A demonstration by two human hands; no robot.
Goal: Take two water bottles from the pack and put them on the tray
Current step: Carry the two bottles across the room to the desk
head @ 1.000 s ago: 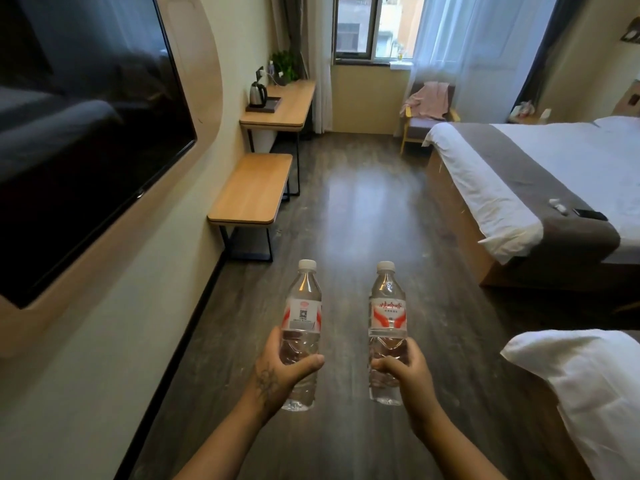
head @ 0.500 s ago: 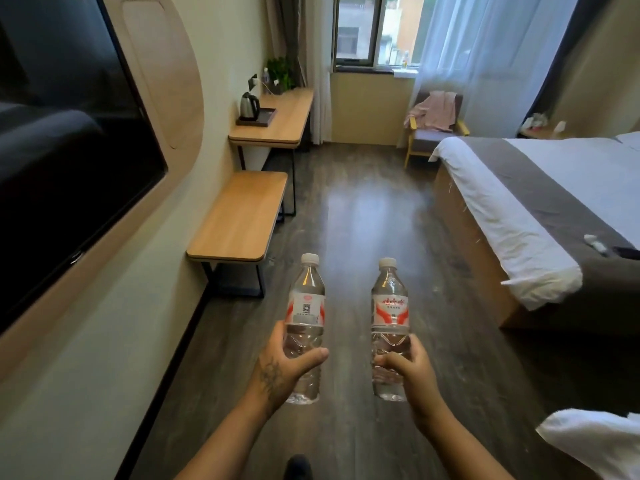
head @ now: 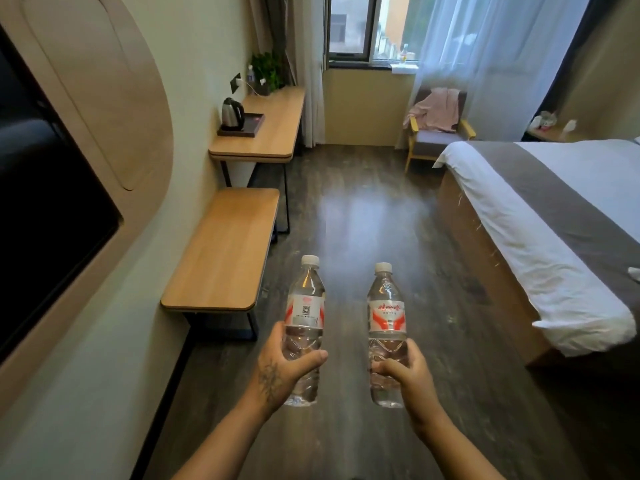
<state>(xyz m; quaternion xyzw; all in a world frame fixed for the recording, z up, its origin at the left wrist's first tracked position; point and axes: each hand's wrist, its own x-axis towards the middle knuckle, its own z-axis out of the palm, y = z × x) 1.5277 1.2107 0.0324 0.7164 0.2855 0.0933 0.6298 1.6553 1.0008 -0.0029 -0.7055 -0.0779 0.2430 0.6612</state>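
I hold two clear water bottles with white caps and red-and-white labels upright in front of me, above the dark wood floor. My left hand (head: 280, 372) grips the lower half of the left bottle (head: 305, 306). My right hand (head: 408, 374) grips the lower half of the right bottle (head: 386, 313). A dark tray (head: 251, 128) lies far ahead on the upper wooden desk (head: 273, 140) along the left wall, with a steel kettle (head: 231, 114) standing on it. The pack is not in view.
A low wooden bench (head: 225, 251) juts from the left wall in front of the desk. A bed (head: 554, 230) fills the right side. An armchair (head: 438, 133) with a pink cloth stands under the window. A black TV (head: 38, 202) hangs on the left wall.
The view has moved forward down the room: bench, desk and tray are closer, and the pillow at lower right has left the frame. Both hands keep the bottles upright.
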